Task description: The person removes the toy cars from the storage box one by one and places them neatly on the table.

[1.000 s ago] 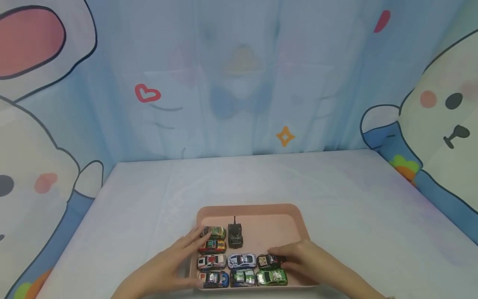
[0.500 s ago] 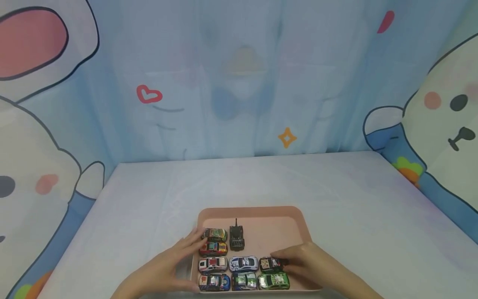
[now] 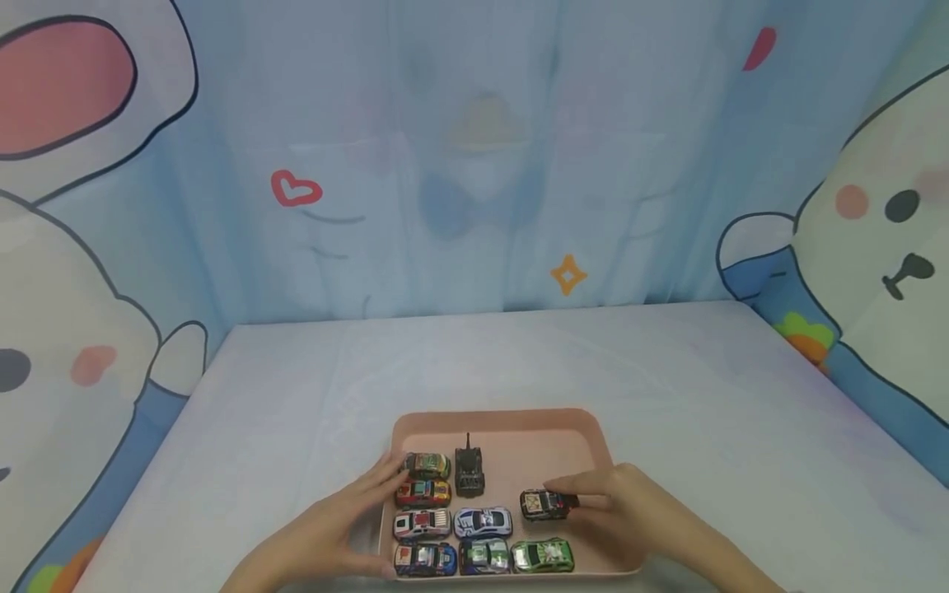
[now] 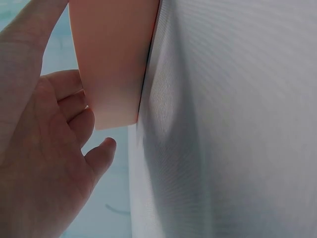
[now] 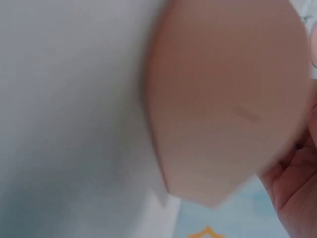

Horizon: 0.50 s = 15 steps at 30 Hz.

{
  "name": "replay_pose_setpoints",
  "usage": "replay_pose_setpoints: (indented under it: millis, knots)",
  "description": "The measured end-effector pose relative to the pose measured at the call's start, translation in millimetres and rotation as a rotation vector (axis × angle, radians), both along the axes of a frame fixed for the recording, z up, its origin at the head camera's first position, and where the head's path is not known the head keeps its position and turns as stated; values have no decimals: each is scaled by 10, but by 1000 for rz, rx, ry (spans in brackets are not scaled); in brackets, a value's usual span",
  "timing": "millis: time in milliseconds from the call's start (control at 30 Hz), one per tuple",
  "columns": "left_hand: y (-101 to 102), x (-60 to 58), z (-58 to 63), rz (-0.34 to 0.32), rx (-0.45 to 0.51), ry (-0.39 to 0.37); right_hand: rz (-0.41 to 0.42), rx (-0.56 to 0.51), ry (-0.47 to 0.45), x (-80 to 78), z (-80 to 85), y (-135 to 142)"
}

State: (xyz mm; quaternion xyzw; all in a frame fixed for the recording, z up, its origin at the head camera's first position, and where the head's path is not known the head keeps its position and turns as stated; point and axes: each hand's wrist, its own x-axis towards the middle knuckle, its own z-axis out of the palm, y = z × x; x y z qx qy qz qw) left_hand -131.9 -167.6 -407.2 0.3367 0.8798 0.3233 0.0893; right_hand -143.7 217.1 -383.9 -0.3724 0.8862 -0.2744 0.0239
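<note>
From my remote station I note a pink tray [image 3: 504,424] lying near the front edge of the table [image 3: 667,387], which is covered by a pale cloth. The right hand [image 3: 630,506] reaches in from the right side of the tray, and its grip is closed on a small black toy car [image 3: 544,504], pinched at the car's right end between thumb and fingers. That car sits apart from the ordered rows, above the green car [image 3: 544,556] and to the right of the white-and-blue car [image 3: 483,520]. The left hand [image 3: 334,527] lies at the tray's left edge with its fingers fairly straight; the fingertips [image 3: 393,476] touch the left ends of the olive car [image 3: 428,465] and the red car [image 3: 423,492], so I record that grip as open and holding nothing. Below these stand a white-and-red car [image 3: 421,522] and a blue car [image 3: 425,558], with a green-and-white car [image 3: 484,556] between the blue and green ones. A dark toy tank [image 3: 469,471] stands just beside the olive car, barrel pointing away. The left wrist view confirms relaxed fingers against the tray's outer wall [image 4: 114,59]. The right wrist view is blurred; I can make out only the tray underside [image 5: 223,104] and part of the palm. A cartoon backdrop [image 3: 474,148] hangs behind the table.
</note>
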Motion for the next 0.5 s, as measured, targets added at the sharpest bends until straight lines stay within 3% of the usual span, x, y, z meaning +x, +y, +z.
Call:
replay_pose_setpoints:
  millis: [100, 267, 400, 500]
  knots:
    - [-2, 7, 21, 1, 1, -12, -54, -9, 21, -55, 131, 97]
    - [-7, 8, 47, 5, 0, -16, -154, -8, 145, -257, 327, 303]
    - [-14, 8, 33, 5, -1, -24, -228, -59, 241, -524, 338, 490]
    - [-8, 8, 3, -2, -1, -32, -265, -70, 243, -712, 266, 613]
